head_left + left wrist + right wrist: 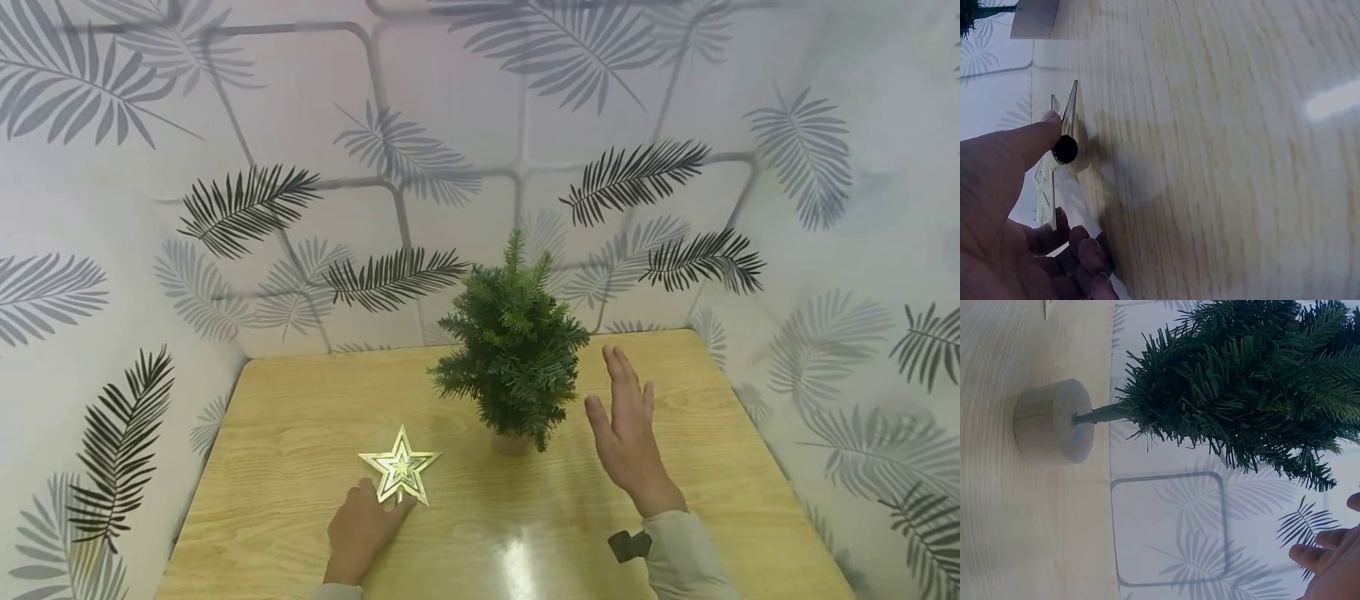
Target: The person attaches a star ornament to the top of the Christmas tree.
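One gold star (401,468), left of the small green tree (513,350) and nearer you on the wooden table (285,433); whether fully resting or slightly raised, unclear. One left hand (363,525), yours: thumb and fingers pinching the star by its lower points. One right hand (628,450): fingers extended, beside the tree, apart from it. Step in hand, seemingly: your picking up the star. Next move likely calls for a firm pinch and steady lift, hollow socket (1065,149) unobstructed.

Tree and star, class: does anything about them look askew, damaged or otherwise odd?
Nothing stands out: the tree stands upright on its round base, and the gold star, held in the left hand, shows no break.
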`<state>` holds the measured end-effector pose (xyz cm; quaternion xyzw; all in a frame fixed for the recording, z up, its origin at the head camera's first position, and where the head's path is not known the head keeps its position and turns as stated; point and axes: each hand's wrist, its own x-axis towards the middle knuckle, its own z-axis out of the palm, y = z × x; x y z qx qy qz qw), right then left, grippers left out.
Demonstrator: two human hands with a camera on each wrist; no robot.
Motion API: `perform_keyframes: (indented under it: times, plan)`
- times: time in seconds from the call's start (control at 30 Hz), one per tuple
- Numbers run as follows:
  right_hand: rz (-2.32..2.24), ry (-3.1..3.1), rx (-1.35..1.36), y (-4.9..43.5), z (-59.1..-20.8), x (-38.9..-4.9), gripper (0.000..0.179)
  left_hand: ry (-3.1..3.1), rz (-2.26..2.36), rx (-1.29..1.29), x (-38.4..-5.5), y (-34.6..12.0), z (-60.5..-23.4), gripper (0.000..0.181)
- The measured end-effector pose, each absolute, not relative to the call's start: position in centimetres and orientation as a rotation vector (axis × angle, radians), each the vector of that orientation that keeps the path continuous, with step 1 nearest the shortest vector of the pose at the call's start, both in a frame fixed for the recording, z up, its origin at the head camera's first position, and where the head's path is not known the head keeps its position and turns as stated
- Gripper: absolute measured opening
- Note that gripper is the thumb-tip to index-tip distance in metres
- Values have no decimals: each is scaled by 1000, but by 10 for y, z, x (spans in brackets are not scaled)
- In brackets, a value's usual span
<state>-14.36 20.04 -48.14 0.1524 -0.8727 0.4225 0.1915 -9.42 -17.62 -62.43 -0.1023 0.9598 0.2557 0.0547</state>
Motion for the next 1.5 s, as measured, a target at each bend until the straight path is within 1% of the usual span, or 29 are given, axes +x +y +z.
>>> perform_keyframes:
  times: [0.23,0.4,0.53,0.6,0.67,0.9,1.03,1.2,1.5]
  plan:
    - [1195,-2458,418,202,-480,-143,61,2846,900,-310,-93,-175,-619,53]
    - [1206,-2450,406,203,-480,-144,63,2786,1073,-244,-92,-175,-618,61]
    - [1204,-2441,412,204,-480,-145,61,2706,1240,-158,-95,-175,-623,49]
    - [1202,-2439,416,204,-480,-146,60,2654,1299,-157,-97,-175,-624,52]
    - [1205,-2439,419,204,-478,-147,60,2606,1351,-147,-98,-175,-624,51]
    - [1193,-2437,404,205,-475,-149,58,2337,1588,-155,-102,-174,-615,41]
    - [1182,-2433,402,207,-473,-150,56,2208,1710,-86,-103,-175,-616,38]
    - [1205,-2407,412,203,-469,-150,55,2131,1743,-13,-99,-178,-615,38]
    - [1202,-2404,410,198,-465,-149,55,2249,1669,-155,-93,-180,-618,30]
